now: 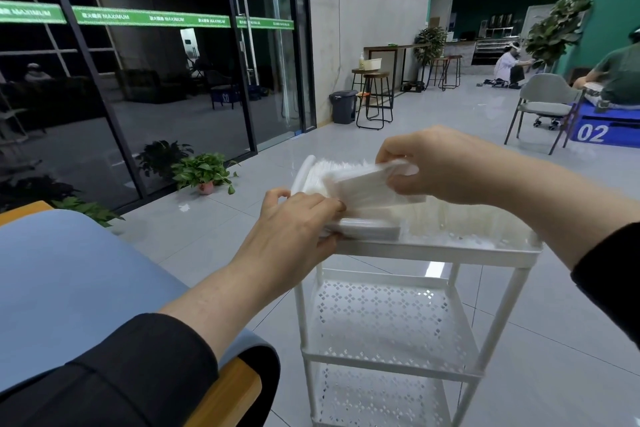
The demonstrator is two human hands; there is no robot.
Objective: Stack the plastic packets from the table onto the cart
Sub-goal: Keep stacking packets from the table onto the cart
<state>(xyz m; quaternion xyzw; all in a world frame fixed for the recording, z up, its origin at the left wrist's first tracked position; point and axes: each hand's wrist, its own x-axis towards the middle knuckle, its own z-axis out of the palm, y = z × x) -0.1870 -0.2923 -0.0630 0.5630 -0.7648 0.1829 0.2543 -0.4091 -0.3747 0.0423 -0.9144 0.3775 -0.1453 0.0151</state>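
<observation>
Packets sit on the cart top shelf, at its left end. Your right hand pinches the top one by its far edge; your left hand curls round the pile's near edge. They look light, floppy and slick, so grip the short ends and square them gently.
</observation>
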